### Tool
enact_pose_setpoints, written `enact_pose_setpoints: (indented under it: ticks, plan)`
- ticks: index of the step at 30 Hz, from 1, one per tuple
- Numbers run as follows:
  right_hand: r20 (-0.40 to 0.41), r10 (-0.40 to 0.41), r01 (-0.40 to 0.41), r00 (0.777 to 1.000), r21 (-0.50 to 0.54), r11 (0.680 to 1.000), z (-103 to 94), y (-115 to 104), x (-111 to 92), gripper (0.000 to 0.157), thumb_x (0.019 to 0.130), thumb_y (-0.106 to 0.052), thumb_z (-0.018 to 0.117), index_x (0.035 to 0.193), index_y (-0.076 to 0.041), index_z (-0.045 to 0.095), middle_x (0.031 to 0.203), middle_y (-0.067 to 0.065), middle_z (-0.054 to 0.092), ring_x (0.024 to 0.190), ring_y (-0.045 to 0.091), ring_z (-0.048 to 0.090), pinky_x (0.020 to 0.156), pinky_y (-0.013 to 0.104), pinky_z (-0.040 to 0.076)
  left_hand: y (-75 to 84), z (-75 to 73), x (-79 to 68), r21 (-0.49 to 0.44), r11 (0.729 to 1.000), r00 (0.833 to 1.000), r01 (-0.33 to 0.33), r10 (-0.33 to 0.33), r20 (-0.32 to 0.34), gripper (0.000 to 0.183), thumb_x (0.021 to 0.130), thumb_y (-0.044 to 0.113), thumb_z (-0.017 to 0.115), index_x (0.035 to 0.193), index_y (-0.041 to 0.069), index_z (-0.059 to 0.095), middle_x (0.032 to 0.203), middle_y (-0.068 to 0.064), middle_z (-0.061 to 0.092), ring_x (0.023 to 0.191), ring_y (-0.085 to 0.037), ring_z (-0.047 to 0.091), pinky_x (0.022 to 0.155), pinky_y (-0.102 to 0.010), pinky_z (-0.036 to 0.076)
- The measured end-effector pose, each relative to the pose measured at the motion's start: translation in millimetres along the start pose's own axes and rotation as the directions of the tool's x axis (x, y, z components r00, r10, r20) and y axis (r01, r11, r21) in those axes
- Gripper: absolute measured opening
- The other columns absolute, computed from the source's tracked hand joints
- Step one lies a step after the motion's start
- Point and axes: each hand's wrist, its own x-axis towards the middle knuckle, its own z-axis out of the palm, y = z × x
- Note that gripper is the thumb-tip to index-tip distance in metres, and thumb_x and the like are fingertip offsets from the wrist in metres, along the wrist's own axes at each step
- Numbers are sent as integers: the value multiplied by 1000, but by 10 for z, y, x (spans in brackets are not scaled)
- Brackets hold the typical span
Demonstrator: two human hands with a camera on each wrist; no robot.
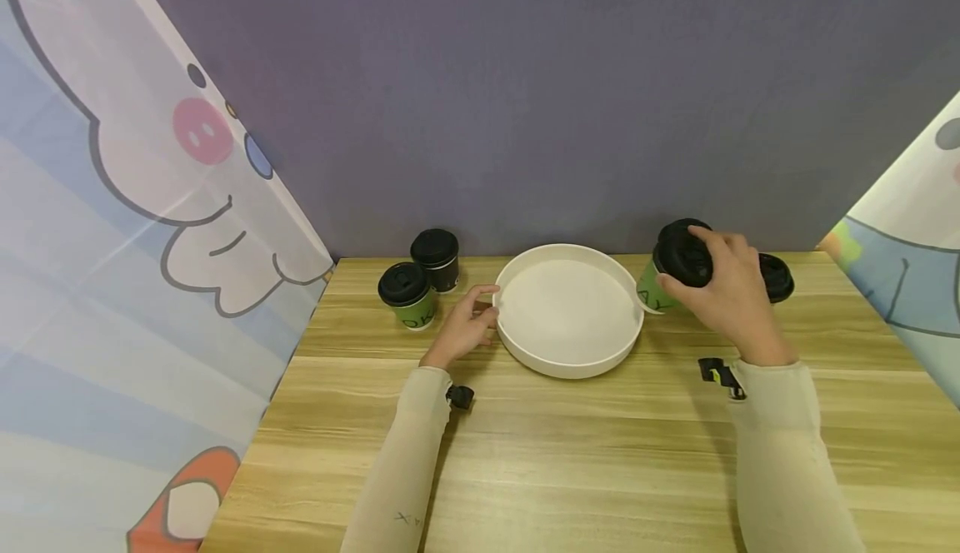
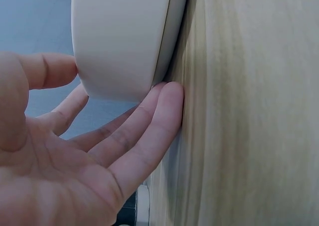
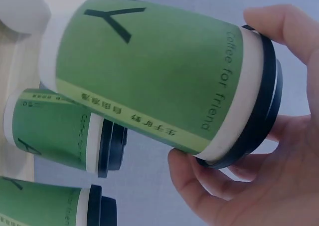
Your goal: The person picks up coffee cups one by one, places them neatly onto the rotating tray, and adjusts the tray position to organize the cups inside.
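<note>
My right hand (image 1: 731, 291) grips a green paper coffee cup (image 3: 149, 76) by its black lid, thumb and fingers spread around the lid's edge. The cup tilts beside the right rim of a white round tray (image 1: 570, 307), and its side bears a large Y in the right wrist view. At the tray's left side is my left hand (image 1: 467, 328). Its upper digit meets the rim, while the lower fingertips (image 2: 172, 94) sit at the base by the tabletop, holding the wall between them. Nothing lies in the tray.
Two more green cups, one farther (image 3: 55, 131) and one lower (image 3: 40, 201), stand behind the held one. To the left of the tray are a green cup (image 1: 416, 311) and a dark cup (image 1: 444, 276), both lidded. A grey wall (image 1: 525, 103) closes off the table's back.
</note>
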Motion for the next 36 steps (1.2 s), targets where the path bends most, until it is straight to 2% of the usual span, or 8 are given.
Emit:
enact_pose_setpoints:
  ticks: [5,11,15,19,36]
  plan:
    - [3,-1,1,1000,19,1000,54,-56,10,88,90,-40,77,160,-7,33,152,36,32,137,60,28,103,79,27,-7,-1,0,-9,1000,1000,-1,1,2,44,105,15,56,149,14,50,125,-24,66,100,-32,69,68,-44,63]
    - [-12,-50,50,999,40,998,148,-128,17,87,88,-40,79,157,-7,38,152,34,35,136,59,31,104,77,28,29,-5,-14,-12,1000,1000,15,-14,21,46,107,15,54,152,12,46,130,-28,63,106,-39,67,73,-53,62]
    - [-10,-82,83,997,44,996,206,-175,20,87,88,-40,80,157,-5,39,151,33,37,137,58,32,105,77,29,19,-2,-2,-5,1000,1000,15,-15,16,46,106,14,53,152,12,46,128,-27,64,103,-36,68,71,-48,62]
    - [0,-109,109,994,53,993,266,-202,24,87,87,-40,81,156,-4,39,150,33,38,136,57,32,104,76,29,-30,2,13,2,1000,1000,2,-2,-1,44,106,15,54,149,15,50,124,-22,67,97,-27,69,66,-39,62]
    - [32,-185,182,982,68,981,502,-362,-7,82,85,-38,83,149,-2,46,145,28,45,127,48,41,101,66,37,-23,-1,12,7,1000,1000,8,-8,-2,44,106,17,55,150,17,50,124,-20,67,96,-24,69,66,-38,62]
